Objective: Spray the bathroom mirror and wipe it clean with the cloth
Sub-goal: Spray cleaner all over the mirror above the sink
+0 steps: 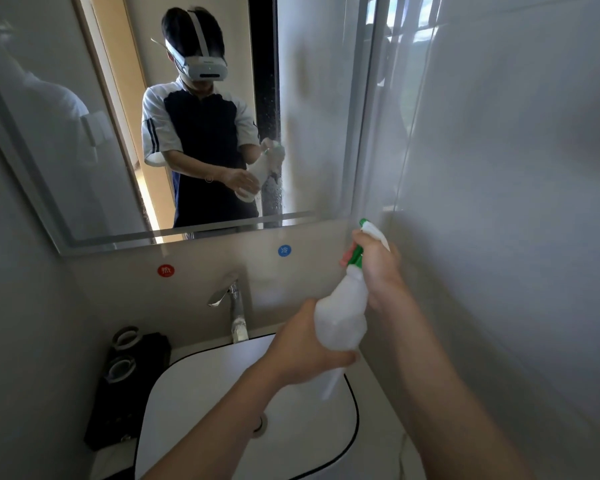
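Spray bottle (342, 320): white, green trigger, tilting toward 1 o'clock above the sink (201, 393). Left hand (302, 351) is curling its grip round the base; right hand (378, 268) is gripping the neck and trigger. Mirror (118, 133): at 11 o'clock, droplets showing near its right edge.

Small bathroom, likely in a home or a rented room. Wall mirror (125, 140) above a white washbasin (222, 393) with a chrome tap (234, 306). Red hot sticker (166, 270) and blue cold sticker (284, 250) on the wall between them. Pale glossy panels (516, 168) at right.
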